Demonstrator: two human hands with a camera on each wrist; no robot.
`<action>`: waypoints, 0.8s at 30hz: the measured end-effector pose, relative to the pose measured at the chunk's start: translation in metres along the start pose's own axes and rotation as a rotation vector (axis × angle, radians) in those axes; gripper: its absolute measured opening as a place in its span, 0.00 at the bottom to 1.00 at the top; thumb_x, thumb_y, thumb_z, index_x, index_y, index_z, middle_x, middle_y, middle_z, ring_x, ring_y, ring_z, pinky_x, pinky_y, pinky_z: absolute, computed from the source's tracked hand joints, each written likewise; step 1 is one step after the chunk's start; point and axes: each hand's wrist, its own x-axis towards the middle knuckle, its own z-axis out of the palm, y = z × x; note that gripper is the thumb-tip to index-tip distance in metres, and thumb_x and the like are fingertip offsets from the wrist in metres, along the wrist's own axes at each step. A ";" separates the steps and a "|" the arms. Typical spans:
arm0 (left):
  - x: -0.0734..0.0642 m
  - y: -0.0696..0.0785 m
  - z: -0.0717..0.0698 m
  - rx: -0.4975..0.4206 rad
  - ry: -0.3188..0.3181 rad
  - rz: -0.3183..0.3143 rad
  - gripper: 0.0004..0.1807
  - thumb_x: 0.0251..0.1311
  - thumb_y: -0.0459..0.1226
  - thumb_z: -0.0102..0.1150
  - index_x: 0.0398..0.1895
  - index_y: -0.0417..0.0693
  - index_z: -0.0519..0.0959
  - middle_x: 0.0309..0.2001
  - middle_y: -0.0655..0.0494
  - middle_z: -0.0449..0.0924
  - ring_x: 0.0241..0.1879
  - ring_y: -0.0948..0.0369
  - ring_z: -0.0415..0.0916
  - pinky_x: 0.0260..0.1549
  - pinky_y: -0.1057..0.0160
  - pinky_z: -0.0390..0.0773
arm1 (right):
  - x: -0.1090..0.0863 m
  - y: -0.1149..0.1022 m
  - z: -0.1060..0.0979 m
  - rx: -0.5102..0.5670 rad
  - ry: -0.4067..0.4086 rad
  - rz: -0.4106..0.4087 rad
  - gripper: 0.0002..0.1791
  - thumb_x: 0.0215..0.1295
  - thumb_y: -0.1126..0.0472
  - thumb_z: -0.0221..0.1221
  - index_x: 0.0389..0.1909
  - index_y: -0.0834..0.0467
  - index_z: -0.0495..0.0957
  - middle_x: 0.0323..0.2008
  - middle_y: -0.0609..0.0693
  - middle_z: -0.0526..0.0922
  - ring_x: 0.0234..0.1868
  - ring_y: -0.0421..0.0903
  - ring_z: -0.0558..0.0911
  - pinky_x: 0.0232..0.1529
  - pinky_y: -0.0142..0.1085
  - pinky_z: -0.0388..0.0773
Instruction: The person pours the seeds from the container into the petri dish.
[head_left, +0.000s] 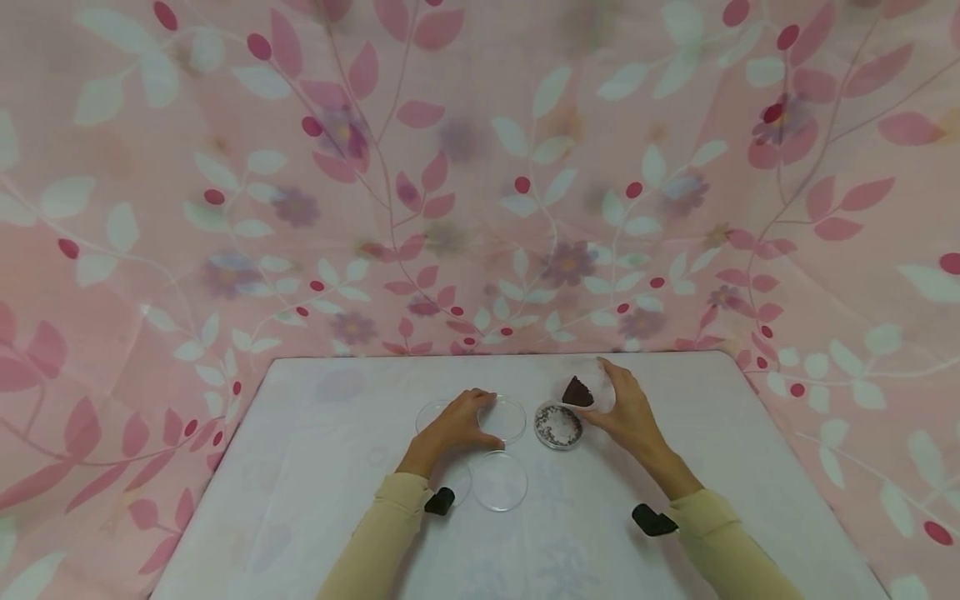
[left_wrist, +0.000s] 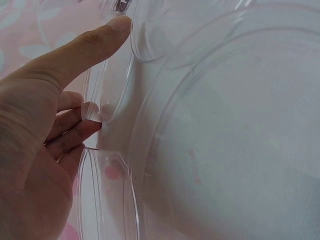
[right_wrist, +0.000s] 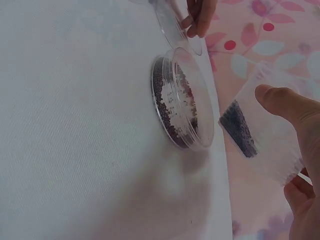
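Observation:
My left hand (head_left: pixel 456 423) grips a clear round petri dish (head_left: pixel 504 419) by its rim, thumb on the near side and fingertips on the far side. In the left wrist view, the thumb and fingers span the wall of the dish (left_wrist: pixel 117 82). Off to the right, my right hand (head_left: pixel 628 410) holds a clear plastic container (right_wrist: pixel 272 125), tilted, between thumb and fingers. Small dark beads (right_wrist: pixel 238 129) have gathered at the container's lower corner. Just below and left of it sits a petri dish with beads (head_left: pixel 558 427), scattered mostly around its edge.
More clear petri dishes surround my left hand: one behind it (head_left: pixel 431 410), one nearer me (head_left: pixel 500 482), and another partly hidden by the wrist (head_left: pixel 461 483). All stand on a white-covered table (head_left: pixel 300 500). A pink floral cloth (head_left: pixel 465 208) hangs behind the table's far edge.

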 end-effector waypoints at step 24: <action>0.001 -0.003 0.002 0.007 0.000 -0.008 0.50 0.42 0.58 0.76 0.69 0.52 0.69 0.67 0.51 0.70 0.68 0.54 0.66 0.69 0.51 0.67 | 0.016 -0.029 0.030 -0.226 -0.114 -0.280 0.61 0.34 0.60 0.82 0.73 0.58 0.60 0.64 0.58 0.68 0.65 0.55 0.68 0.53 0.46 0.81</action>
